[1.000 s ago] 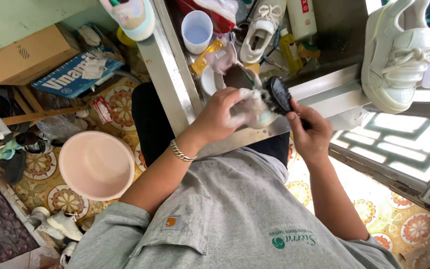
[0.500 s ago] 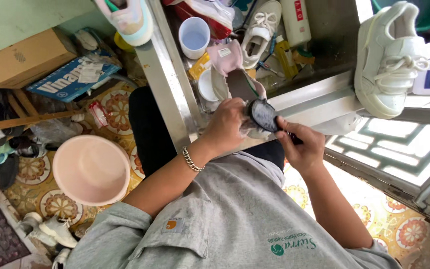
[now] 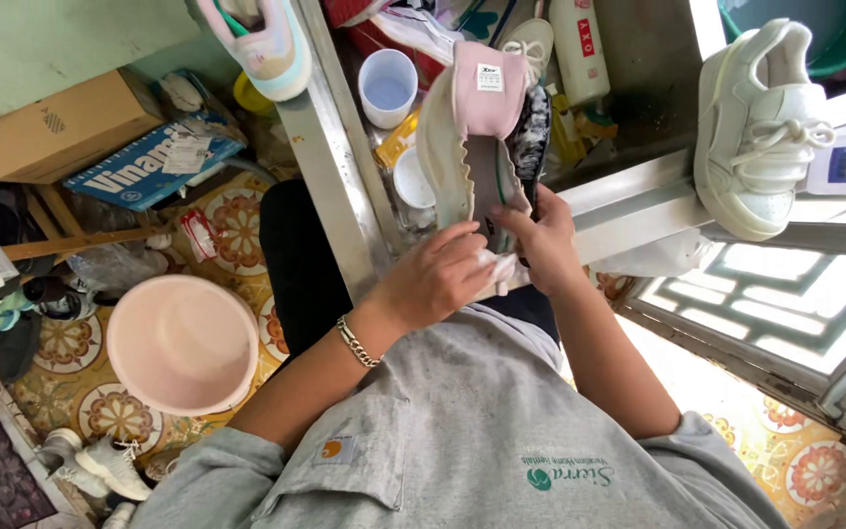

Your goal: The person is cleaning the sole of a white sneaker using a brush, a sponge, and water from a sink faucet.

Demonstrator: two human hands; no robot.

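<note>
Shoe (image 3: 470, 147), cream with pink tongue, upright before the chest, gripped low between both hands: left hand (image 3: 433, 279) on its side with a white cloth (image 3: 494, 264), right hand (image 3: 540, 240) closed round its heel. Beyond: white cup (image 3: 388, 86) with pale liquid. Left, on the tiled floor (image 3: 237, 220): empty pink basin (image 3: 182, 343), cardboard box (image 3: 61, 122).

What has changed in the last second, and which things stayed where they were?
The shoe was turned and raised, so its pink tongue now points up, where before it lay low between the hands. The left hand and right hand keep their grip on its lower end. The pink basin, white cup and white sneaker stayed put.
</note>
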